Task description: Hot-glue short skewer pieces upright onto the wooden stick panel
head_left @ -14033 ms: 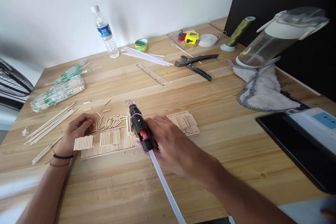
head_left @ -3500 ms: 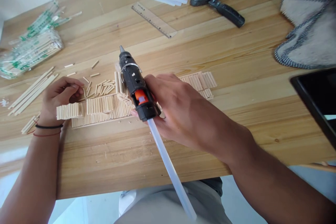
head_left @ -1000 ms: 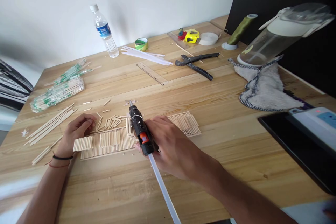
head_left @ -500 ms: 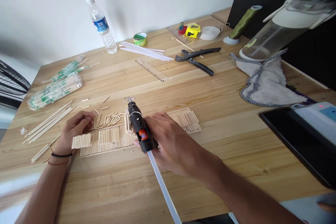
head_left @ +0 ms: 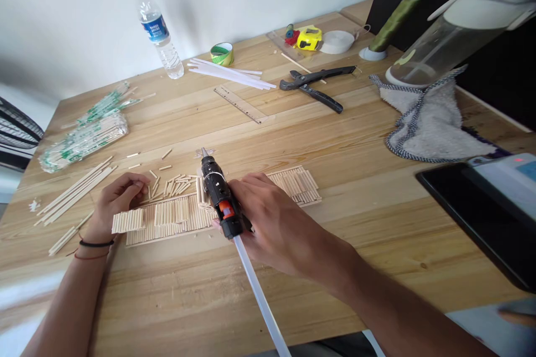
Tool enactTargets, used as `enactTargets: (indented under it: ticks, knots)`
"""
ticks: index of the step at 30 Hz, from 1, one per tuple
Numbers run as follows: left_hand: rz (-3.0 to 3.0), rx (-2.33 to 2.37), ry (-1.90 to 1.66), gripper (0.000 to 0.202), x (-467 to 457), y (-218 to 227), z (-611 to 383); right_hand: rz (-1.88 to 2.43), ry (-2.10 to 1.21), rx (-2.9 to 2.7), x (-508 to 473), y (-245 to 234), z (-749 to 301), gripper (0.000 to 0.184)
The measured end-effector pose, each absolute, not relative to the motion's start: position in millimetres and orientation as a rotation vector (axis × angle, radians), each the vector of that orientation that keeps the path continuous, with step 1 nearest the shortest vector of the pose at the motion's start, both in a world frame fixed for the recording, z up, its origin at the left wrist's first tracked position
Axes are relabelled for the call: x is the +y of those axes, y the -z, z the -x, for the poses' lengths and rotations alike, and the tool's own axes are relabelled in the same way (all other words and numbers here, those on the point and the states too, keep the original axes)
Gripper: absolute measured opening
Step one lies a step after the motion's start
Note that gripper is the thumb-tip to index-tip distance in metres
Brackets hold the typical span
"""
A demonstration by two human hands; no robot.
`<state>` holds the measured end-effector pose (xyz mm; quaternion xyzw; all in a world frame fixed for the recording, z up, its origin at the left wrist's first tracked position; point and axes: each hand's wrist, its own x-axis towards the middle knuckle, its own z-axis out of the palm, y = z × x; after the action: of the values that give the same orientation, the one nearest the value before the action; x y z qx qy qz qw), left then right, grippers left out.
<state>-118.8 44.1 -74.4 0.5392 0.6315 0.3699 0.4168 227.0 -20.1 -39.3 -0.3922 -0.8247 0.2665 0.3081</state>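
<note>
Smooth, streaky-grained wood makes up the table (head_left: 188,301); the view now takes in the whole clear plastic bottle (head_left: 159,33), cut off at the top edge a few seconds ago. Across the table's near half lies the long, ribbed panel (head_left: 195,217) of pale round sticks laid side by side, with raised blocks of sticks on top. The right hand (head_left: 268,212), posed as before, has its fingers wrapped around the black glue gun (head_left: 220,198), a milky rod trailing from its back. The left hand (head_left: 119,198) also matches earlier, fingers curled together; whether they pinch anything I cannot tell. Beside them lie short, cylindrical stick pieces (head_left: 178,185).
</note>
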Motion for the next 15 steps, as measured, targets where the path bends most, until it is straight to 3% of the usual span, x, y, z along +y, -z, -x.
enactTargets:
  ticks: [15]
  knots:
    - [-1.285, 1.617, -0.946, 0.028, 43.7, 69.5, 110.9, 1.071, -0.734, -2.205, -19.7, 37.6, -228.9, 0.016]
